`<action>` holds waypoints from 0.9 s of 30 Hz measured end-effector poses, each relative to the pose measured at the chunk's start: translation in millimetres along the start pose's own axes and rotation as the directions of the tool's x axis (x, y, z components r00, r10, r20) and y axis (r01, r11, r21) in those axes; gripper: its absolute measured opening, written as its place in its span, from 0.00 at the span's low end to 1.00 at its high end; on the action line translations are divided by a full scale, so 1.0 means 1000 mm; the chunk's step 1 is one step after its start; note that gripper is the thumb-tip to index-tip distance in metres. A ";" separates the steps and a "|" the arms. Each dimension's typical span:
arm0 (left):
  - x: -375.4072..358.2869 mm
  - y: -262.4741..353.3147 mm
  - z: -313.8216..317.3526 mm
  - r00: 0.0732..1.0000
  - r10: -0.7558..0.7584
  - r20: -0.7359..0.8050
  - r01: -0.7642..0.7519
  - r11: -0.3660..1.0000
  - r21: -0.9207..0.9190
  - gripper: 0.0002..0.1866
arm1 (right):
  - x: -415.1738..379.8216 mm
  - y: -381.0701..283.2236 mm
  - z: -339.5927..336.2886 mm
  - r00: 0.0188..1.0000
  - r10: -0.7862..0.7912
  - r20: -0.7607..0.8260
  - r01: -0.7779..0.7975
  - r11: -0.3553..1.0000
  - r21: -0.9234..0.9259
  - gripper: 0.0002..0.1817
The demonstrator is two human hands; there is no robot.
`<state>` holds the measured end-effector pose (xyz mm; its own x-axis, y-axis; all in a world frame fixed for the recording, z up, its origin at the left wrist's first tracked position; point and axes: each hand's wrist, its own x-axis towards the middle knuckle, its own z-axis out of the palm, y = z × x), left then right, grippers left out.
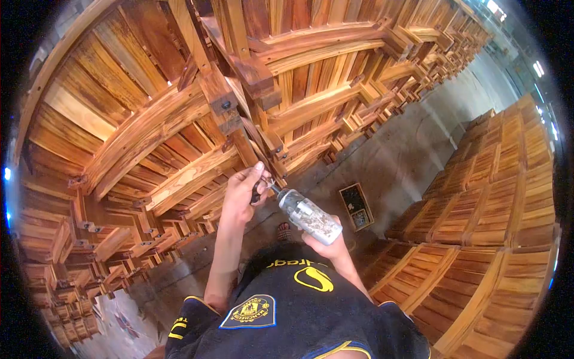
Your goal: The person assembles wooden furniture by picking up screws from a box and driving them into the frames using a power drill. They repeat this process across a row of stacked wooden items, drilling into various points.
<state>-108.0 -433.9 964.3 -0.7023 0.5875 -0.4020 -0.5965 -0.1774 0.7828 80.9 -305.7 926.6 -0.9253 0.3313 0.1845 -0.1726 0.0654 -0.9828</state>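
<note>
My right hand (336, 240) is closed around the lower end of a clear bottle (308, 216) with whitish contents. The bottle tilts up to the left, its narrow neck pointing at my other hand. Close to that neck, my left hand (244, 192) is closed in a pinch, thumb on top, with a small dark piece (257, 195) partly hidden by the fingers. Just beyond my fingers stands a wooden post (244, 147) of the stacked slatted furniture, with a dark bolt head (226, 105) in the wood above.
Slatted wooden pieces (125, 143) with curved rails fill the left and front. Stacked slatted panels (478, 197) line the right side. A shallow wood-framed tray (343, 200) with small items lies on the concrete floor (397, 152) between them.
</note>
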 end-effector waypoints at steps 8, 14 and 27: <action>0.022 0.000 0.032 0.998 0.010 0.067 -0.005 0.997 -0.071 0.15 | 0.011 -0.008 0.007 0.964 0.014 -0.264 -0.030 0.998 -0.055 0.15; 0.044 0.008 0.043 0.992 0.005 0.128 -0.014 0.998 0.069 0.14 | 0.021 0.006 0.000 0.937 0.050 -0.347 -0.038 0.998 0.039 0.14; 0.063 0.010 0.064 0.982 -0.071 0.177 0.127 0.935 -0.331 0.15 | 0.059 0.011 -0.013 0.938 -0.007 -0.348 0.042 0.995 0.093 0.16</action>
<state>-132.6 -348.0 977.4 -0.5784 0.7288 -0.3665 -0.7757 -0.3524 0.5235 28.5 -273.4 926.4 -0.7489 0.6374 0.1810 -0.2419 -0.0088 -0.9703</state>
